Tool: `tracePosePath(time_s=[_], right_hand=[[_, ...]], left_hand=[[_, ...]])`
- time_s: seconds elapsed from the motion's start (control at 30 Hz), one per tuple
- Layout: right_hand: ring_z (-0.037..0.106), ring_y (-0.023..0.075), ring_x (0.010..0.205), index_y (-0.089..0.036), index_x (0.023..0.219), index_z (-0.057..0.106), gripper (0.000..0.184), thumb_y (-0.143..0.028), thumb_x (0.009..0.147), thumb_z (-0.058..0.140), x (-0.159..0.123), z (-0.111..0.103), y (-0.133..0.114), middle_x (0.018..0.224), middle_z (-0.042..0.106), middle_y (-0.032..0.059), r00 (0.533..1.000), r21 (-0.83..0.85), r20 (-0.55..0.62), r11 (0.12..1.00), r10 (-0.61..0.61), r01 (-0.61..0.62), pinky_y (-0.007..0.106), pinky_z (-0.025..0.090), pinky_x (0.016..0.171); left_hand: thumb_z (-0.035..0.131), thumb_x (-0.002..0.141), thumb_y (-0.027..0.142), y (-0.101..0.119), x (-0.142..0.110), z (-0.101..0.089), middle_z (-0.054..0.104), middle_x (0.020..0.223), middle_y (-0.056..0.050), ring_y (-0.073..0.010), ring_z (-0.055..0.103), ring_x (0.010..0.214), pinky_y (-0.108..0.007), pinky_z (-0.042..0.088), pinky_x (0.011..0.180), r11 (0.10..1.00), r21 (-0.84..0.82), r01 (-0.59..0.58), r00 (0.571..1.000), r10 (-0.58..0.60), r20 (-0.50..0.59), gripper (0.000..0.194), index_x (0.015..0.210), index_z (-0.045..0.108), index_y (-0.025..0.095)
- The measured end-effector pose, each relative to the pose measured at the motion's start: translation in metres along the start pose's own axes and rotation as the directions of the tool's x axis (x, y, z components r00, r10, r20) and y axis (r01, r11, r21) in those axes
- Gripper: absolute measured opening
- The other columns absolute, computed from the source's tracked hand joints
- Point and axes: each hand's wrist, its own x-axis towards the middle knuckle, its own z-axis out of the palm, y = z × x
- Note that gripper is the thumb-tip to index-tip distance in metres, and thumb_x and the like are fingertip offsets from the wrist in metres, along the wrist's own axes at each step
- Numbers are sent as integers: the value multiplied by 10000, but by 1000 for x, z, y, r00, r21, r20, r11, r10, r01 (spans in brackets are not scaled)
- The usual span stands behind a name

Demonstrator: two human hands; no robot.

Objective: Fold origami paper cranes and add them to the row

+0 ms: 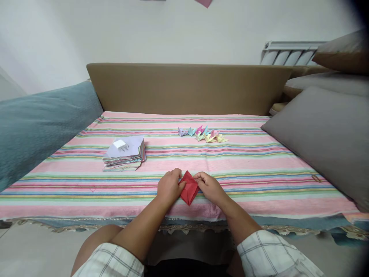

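A: Closest to us, 2 checked sleeves [271, 254] reach in from the bottom of our view, and beyond them we've got the red paper [190, 189] near the front edge of the striped cloth [248, 165], right between the hands!

B: Lovely grip from the left hand [169, 187]: thumb pressed on top, fingers along the left edge, paper held.

A: Over to the right hand [210, 188]: we see thumb and fingers pinching at the paper's right edge, so we call that grip closed on it too.

B: How far along are we?

A: Partway, we'd judge. It's a flat, creased diamond, without the raised points of the small folded pieces [210, 137] clustered beyond.

B: Those look done to us, though they overlap too much for a sure count.

A: And plenty remaining, we reckon: a thick paper stack [127, 158] sits off to the left, apparently unfolded, a small white block [120, 144] on top.
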Motion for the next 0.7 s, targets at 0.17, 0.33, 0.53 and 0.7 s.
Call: tracePosePath(time_s=[0.17,0.33,0.53,0.7], right_hand=[[549,154,691,-212,829,572,276,-387,873,363,-3,-2,-4,749,614,-11,999,19,-19,999,-41,41,259,399,635],[542,150,664,-207,814,573,311,-447,872,384,-6,-3,-9,713,606,-11,999,-42,-7,998,-52,52,254,385,613],[572,154,663,-207,808,605,366,-426,901,326,-5,-3,-5,722,639,12,999,10,-11,999,-33,33,262,417,602],[591,142,580,-197,877,617,283,-360,869,385,-7,3,-1,697,648,16,992,300,81,947,92,-112,242,464,505]], left_hand=[[559,790,270,1,0,3,637,937,-17,-179,598,863,-254,387,658,996,-93,19,1000,-17,16,197,964,474,233],[543,799,272,1,0,4,640,960,-15,-178,606,859,-256,386,667,994,-104,20,999,-17,28,190,973,475,237],[561,792,256,-2,1,3,642,949,-14,-178,602,855,-258,393,675,993,-112,-21,999,24,25,152,928,499,232],[616,774,275,-5,5,-4,629,1026,-22,-188,587,937,-268,408,738,996,-90,-3,999,6,35,261,1011,510,244]])
